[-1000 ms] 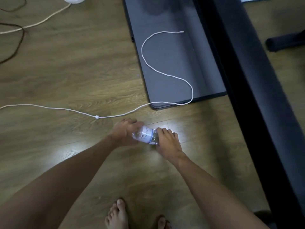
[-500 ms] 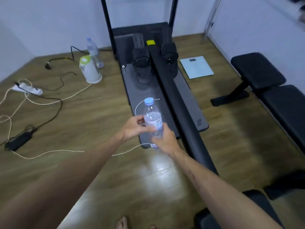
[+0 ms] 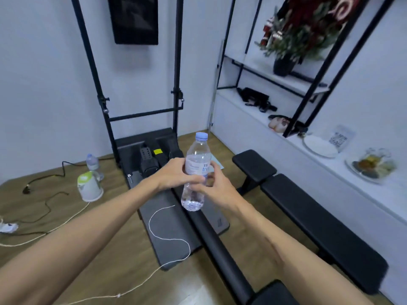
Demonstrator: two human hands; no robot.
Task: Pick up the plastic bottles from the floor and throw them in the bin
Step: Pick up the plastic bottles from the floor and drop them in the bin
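The wooden floor point(image 3: 66, 216) carries the largest item, a black exercise machine point(image 3: 176, 234) with two upright posts rising toward the wall. To its right stands a black padded bench point(image 3: 308, 216), well apart from my hands. A white ledge point(image 3: 330, 172) runs along the right wall, bearing a plate point(image 3: 319, 146) and a glass dish point(image 3: 372, 166); a black-framed shelf point(image 3: 293, 82) above it holds a dark vase of foliage point(image 3: 284, 64).

On the floor at left sits a white kettle with a green lid point(image 3: 89, 187), and just behind it a second plastic bottle point(image 3: 92, 162), upright. A white cord point(image 3: 169, 236) loops over the machine's deck and trails across the floor.

The held bottle point(image 3: 196, 172) is clear, blue-capped, near upright, cap slightly away from me, raised off the floor over the machine. My left hand point(image 3: 176, 175) wraps its labelled middle, fingers curled round it. My right hand point(image 3: 218, 186) grips the lower body from the right side, fingers curled against the plastic. Both grips are firm on the bottle.
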